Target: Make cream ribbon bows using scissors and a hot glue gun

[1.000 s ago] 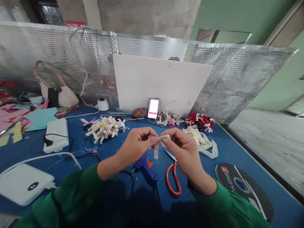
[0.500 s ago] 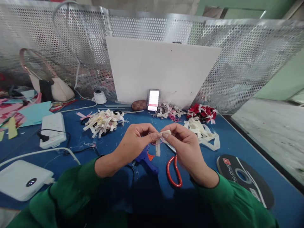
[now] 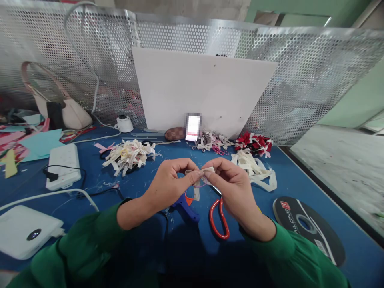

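My left hand [image 3: 172, 180] and my right hand [image 3: 232, 184] meet at the centre, thumbs and forefingers pinched on a cream ribbon [image 3: 197, 193]. One end of it hangs down below the fingertips. A thin pink elastic band [image 3: 200, 185] loops round by the ribbon, partly hidden by the fingers. Under my left hand lies a blue glue gun [image 3: 187, 210] with an orange trigger. Scissors with red handles [image 3: 218, 222] rest on the table beneath my right hand, their blades partly covered.
A pile of cream ribbon bows [image 3: 132, 156] lies left, cream ribbon [image 3: 255, 170] and red bows [image 3: 253, 143] right. A black ribbon reel [image 3: 309, 228] sits at the right edge. A power strip [image 3: 63, 166], a white power bank [image 3: 28, 230] and cables occupy the left. A lit phone [image 3: 193, 127] leans on a white board [image 3: 204, 88].
Both hands stay together at the centre with the ribbon. The fingertips have drawn slightly closer, and the hanging ribbon end has shifted a little left. The whole view has shifted slightly.
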Motion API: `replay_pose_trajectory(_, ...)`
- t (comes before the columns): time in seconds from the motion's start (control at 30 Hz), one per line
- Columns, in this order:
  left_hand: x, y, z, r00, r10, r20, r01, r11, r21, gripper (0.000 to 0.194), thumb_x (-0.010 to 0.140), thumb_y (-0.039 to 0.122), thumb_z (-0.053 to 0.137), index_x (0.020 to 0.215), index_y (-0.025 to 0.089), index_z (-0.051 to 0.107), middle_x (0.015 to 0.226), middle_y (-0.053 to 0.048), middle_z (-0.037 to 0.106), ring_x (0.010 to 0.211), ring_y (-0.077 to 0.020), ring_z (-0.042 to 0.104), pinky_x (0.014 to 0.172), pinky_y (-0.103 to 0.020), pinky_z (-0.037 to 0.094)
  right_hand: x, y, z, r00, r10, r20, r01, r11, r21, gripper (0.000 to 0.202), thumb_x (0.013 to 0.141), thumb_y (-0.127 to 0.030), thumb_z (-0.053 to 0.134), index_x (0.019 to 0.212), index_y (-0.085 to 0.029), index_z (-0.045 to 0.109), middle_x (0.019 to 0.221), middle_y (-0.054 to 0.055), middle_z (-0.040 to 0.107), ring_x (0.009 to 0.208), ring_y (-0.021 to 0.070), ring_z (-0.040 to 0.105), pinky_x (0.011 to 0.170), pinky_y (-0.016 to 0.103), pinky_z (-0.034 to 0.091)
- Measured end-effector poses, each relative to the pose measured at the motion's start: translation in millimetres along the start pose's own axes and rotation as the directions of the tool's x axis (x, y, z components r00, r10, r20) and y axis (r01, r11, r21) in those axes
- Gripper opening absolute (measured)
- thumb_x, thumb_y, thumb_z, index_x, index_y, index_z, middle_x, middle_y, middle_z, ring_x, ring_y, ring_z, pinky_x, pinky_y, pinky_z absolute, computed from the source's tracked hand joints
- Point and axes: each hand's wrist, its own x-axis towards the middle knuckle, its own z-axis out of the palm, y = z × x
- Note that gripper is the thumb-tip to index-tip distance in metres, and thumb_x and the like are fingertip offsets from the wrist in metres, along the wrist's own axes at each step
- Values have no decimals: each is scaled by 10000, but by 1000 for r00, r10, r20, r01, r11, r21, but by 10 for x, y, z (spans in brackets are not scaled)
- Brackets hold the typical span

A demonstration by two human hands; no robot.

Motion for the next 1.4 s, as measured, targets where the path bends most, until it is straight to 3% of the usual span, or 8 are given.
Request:
replay_pose_trajectory(0.3, -35, 9, 3, 1000, -16, 10, 17, 998, -55, 199, 884, 241, 643, 710, 145, 661, 656, -10, 647, 640, -122, 576, 627, -243, 469, -15, 6, -3, 999, 14, 38, -17, 997, 75, 68, 847, -266, 711, 821, -203, 699, 695, -20, 616, 630, 98, 519, 587, 225, 416)
replay_pose_trajectory(0.63, -7, -53, 33, 995, -65, 69, 78, 975, -210, 206, 885, 300, 672, 758, 139, 682, 666, -3, 654, 622, -105, 580, 626, -225, 482, -17, 10, -25, 999, -29, -41, 31, 999, 34, 22, 851, -248, 719, 836, -232, 714, 687, -35, 617, 620, 80, 494, 582, 210, 396)
replay_pose_trajectory(1.0, -19, 2, 16, 998, -44, 39, 49, 986, -157, 198, 884, 246, 647, 718, 141, 668, 623, -2, 640, 595, -107, 568, 604, -234, 468, -33, 5, -6, 1000, 16, -9, -16, 999, 38, 54, 847, -270, 719, 844, -217, 707, 707, -16, 635, 629, 106, 536, 588, 241, 422)
replay_pose_trajectory(1.13, -9, -12, 35, 999, -48, 9, 49, 988, -149, 229, 889, 297, 655, 724, 139, 678, 639, -6, 635, 618, -110, 554, 615, -234, 453, -20, 1, -4, 999, 1, -36, 1, 999, 50, 35, 848, -256, 720, 840, -224, 711, 679, -29, 610, 617, 94, 516, 577, 229, 402)
replay_pose_trajectory(1.3, -7, -38, 45, 998, -50, 29, 55, 974, -218, 432, 979, 435, 502, 723, 136, 679, 665, -25, 623, 651, -123, 557, 642, -250, 453, -19, 9, 1, 998, -21, -53, 26, 996, 90, 14, 855, -238, 720, 843, -232, 714, 694, -36, 616, 633, 84, 508, 592, 218, 400)
replay_pose_trajectory(1.4, -10, -34, 39, 998, -56, 21, 59, 982, -177, 364, 939, 413, 583, 718, 139, 675, 667, -19, 626, 644, -121, 559, 626, -244, 445, -29, 6, -1, 999, -16, -47, 20, 996, 90, 13, 859, -233, 716, 847, -231, 717, 697, -34, 621, 636, 83, 508, 592, 217, 400)
